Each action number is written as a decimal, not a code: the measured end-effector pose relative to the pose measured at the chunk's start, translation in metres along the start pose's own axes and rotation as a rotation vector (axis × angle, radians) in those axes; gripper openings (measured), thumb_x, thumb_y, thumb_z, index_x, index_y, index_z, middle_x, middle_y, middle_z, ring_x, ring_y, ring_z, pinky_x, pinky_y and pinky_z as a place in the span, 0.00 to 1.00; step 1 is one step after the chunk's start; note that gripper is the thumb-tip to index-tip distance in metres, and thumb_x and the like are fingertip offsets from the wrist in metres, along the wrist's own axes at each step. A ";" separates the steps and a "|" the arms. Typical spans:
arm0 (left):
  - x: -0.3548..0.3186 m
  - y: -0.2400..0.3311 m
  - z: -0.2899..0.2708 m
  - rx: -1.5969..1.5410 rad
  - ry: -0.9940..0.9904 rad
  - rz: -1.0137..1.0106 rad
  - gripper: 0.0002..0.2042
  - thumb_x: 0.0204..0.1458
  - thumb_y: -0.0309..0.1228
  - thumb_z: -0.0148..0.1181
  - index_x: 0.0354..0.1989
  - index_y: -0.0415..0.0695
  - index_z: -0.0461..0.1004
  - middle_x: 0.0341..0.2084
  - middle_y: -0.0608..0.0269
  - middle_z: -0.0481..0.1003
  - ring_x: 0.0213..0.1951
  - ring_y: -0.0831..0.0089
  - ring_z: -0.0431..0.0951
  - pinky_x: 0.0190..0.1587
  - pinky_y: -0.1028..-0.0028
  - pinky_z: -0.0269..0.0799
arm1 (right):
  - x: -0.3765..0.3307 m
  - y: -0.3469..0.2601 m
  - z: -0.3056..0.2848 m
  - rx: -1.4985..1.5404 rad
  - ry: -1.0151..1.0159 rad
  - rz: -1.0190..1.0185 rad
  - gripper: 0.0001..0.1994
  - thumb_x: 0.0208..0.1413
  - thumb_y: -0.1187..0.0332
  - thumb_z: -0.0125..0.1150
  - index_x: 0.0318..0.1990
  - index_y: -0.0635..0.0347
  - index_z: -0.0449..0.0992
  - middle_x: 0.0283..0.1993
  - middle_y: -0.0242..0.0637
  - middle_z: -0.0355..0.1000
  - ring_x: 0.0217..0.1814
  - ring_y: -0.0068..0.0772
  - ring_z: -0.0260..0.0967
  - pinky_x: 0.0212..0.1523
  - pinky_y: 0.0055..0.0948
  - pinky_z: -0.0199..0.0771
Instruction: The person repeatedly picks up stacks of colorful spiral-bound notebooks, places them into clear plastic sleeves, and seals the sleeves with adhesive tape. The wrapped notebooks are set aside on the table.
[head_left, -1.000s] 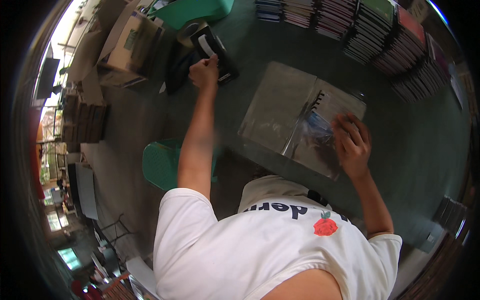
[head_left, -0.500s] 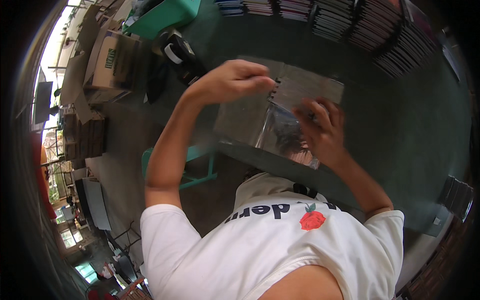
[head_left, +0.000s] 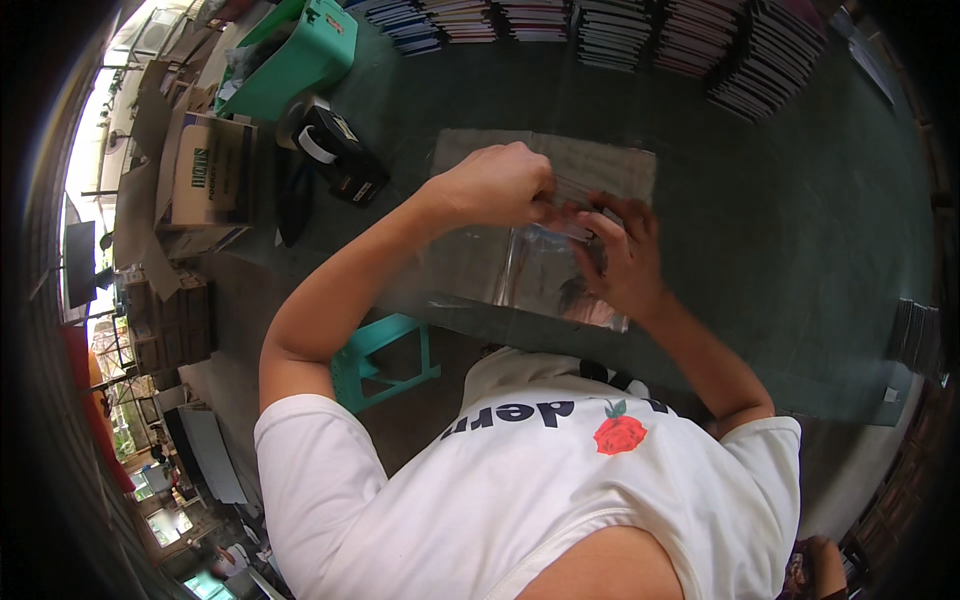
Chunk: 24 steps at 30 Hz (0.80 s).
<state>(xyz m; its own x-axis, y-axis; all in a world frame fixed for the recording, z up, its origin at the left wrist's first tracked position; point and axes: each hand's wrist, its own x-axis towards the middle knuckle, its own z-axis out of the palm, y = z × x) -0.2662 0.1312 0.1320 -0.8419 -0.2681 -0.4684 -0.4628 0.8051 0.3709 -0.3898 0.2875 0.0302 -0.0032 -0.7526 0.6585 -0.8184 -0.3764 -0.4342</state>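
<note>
A clear plastic sheet or sleeve (head_left: 460,265) lies spread on the dark green table, wrinkled and shiny. Its near right part covers a glossy piece with a dark and pinkish picture (head_left: 580,302). Over the middle of it, my left hand (head_left: 500,185) is closed, knuckles up; whatever its fingers grip is hidden. My right hand (head_left: 628,255) meets it from the right, fingers bent and pinching at a raised edge of the clear plastic. The fingertips of both hands nearly touch.
Several stacks of thin books (head_left: 690,40) line the far edge. At the far left are a black tape dispenser (head_left: 340,150) and a green bin (head_left: 330,45). A cardboard box (head_left: 205,185) stands left, a teal stool (head_left: 385,360) near left. Another stack (head_left: 915,340) sits at the right.
My left hand has come down and toward the right hand, so the two now meet over the plastic. Dark binding-like marks seen between them before are now covered. The view has shifted slightly.
</note>
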 end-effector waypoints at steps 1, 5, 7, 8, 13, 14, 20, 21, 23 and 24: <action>-0.004 0.003 -0.004 0.047 0.021 -0.076 0.15 0.42 0.40 0.63 0.28 0.38 0.76 0.21 0.53 0.75 0.27 0.59 0.74 0.31 0.66 0.68 | 0.003 -0.003 -0.002 0.032 -0.002 0.026 0.23 0.41 0.68 0.66 0.47 0.53 0.66 0.46 0.31 0.70 0.50 0.38 0.64 0.52 0.43 0.57; -0.024 -0.013 0.008 -0.017 0.270 -0.119 0.14 0.37 0.39 0.66 0.24 0.39 0.74 0.19 0.54 0.73 0.25 0.61 0.74 0.29 0.67 0.68 | 0.025 -0.017 -0.018 0.059 -0.123 0.208 0.28 0.40 0.66 0.68 0.51 0.53 0.64 0.48 0.36 0.70 0.51 0.40 0.63 0.53 0.45 0.56; -0.035 -0.039 0.029 -0.108 0.397 -0.093 0.12 0.36 0.34 0.67 0.22 0.39 0.72 0.17 0.55 0.72 0.22 0.63 0.73 0.28 0.69 0.68 | 0.043 -0.015 -0.016 -0.070 -0.111 0.317 0.30 0.40 0.64 0.68 0.53 0.53 0.64 0.48 0.40 0.69 0.52 0.42 0.63 0.54 0.46 0.55; -0.043 -0.046 0.040 -0.122 0.428 -0.122 0.11 0.36 0.33 0.67 0.22 0.40 0.72 0.17 0.56 0.71 0.22 0.63 0.73 0.28 0.70 0.68 | 0.047 -0.004 -0.017 0.093 -0.206 0.412 0.31 0.39 0.64 0.69 0.54 0.53 0.63 0.48 0.41 0.69 0.52 0.43 0.63 0.54 0.46 0.56; -0.056 -0.029 0.131 -0.560 0.019 0.214 0.10 0.40 0.30 0.64 0.29 0.40 0.72 0.23 0.57 0.74 0.25 0.68 0.75 0.32 0.72 0.70 | 0.076 -0.020 -0.012 -0.188 -0.348 0.315 0.37 0.35 0.64 0.71 0.57 0.54 0.62 0.48 0.43 0.67 0.52 0.44 0.64 0.53 0.37 0.63; -0.043 -0.018 0.159 -0.421 0.086 0.452 0.12 0.43 0.32 0.64 0.34 0.40 0.72 0.27 0.54 0.74 0.31 0.71 0.76 0.34 0.71 0.71 | 0.084 -0.033 -0.006 -0.287 -0.381 0.268 0.38 0.34 0.65 0.71 0.57 0.54 0.62 0.49 0.44 0.67 0.52 0.44 0.64 0.53 0.36 0.64; -0.010 -0.022 0.179 -1.790 -0.082 0.229 0.32 0.40 0.27 0.66 0.56 0.42 0.59 0.42 0.59 0.71 0.44 0.67 0.73 0.46 0.67 0.70 | 0.089 -0.018 -0.034 0.342 -0.255 0.399 0.42 0.30 0.69 0.72 0.59 0.58 0.59 0.50 0.42 0.64 0.55 0.39 0.62 0.56 0.32 0.62; -0.005 -0.045 0.168 -1.746 0.059 0.262 0.37 0.37 0.24 0.67 0.58 0.41 0.54 0.45 0.59 0.69 0.46 0.66 0.72 0.48 0.66 0.69 | 0.075 -0.010 -0.039 0.362 -0.244 0.410 0.42 0.30 0.68 0.72 0.59 0.58 0.59 0.50 0.41 0.64 0.55 0.38 0.61 0.56 0.31 0.61; -0.007 -0.061 0.137 -1.464 0.258 0.061 0.42 0.32 0.25 0.71 0.59 0.40 0.53 0.48 0.58 0.66 0.49 0.67 0.69 0.50 0.68 0.67 | 0.034 0.006 -0.031 0.401 -0.226 0.433 0.42 0.31 0.68 0.72 0.59 0.60 0.58 0.52 0.40 0.63 0.56 0.34 0.60 0.55 0.30 0.61; -0.002 -0.062 0.130 -1.372 0.333 0.064 0.44 0.30 0.25 0.72 0.59 0.40 0.53 0.48 0.57 0.65 0.50 0.67 0.68 0.51 0.68 0.66 | 0.019 0.006 -0.015 0.467 -0.133 0.555 0.41 0.32 0.67 0.73 0.58 0.61 0.59 0.53 0.40 0.63 0.57 0.33 0.59 0.56 0.30 0.60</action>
<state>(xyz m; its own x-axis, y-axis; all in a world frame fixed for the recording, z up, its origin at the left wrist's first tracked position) -0.2002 0.1505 0.0059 -0.8071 -0.5174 -0.2843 -0.1579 -0.2747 0.9485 -0.4034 0.2793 0.0492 -0.2522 -0.9471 0.1987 -0.3868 -0.0896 -0.9178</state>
